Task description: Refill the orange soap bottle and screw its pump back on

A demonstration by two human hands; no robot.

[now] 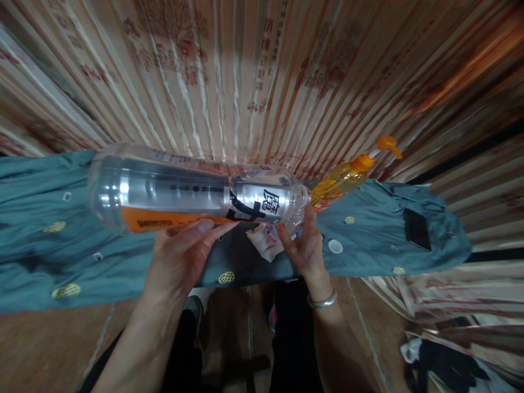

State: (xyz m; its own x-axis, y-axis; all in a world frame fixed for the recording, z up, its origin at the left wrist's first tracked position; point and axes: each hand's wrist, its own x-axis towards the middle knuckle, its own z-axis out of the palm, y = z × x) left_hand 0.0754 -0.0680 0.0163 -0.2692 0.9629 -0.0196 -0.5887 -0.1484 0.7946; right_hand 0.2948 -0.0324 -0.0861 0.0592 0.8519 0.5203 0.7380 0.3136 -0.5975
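A big clear plastic bottle (pixel 192 188) with a silver and orange label lies sideways across my view, its mouth pointing right. My left hand (pixel 180 248) grips its lower side near the middle, thumb along the orange label. At the neck end, my right hand (pixel 306 245) has its fingers closed around the bottle, partly hidden behind it. Just beyond the mouth is a pump bottle (pixel 339 183) of orange-yellow liquid with an orange pump head. From this angle I cannot tell whether the two bottles touch. A crumpled whitish packet or tissue (pixel 266 244) lies below the neck.
A long narrow board with a teal cloth cover (pixel 123 273) runs across in front of me. On it lie a white round cap (pixel 335 246) and a dark phone (pixel 417 229). Pleated curtains (pixel 229 71) hang right behind. Dark cloth items (pixel 446 363) lie at lower right.
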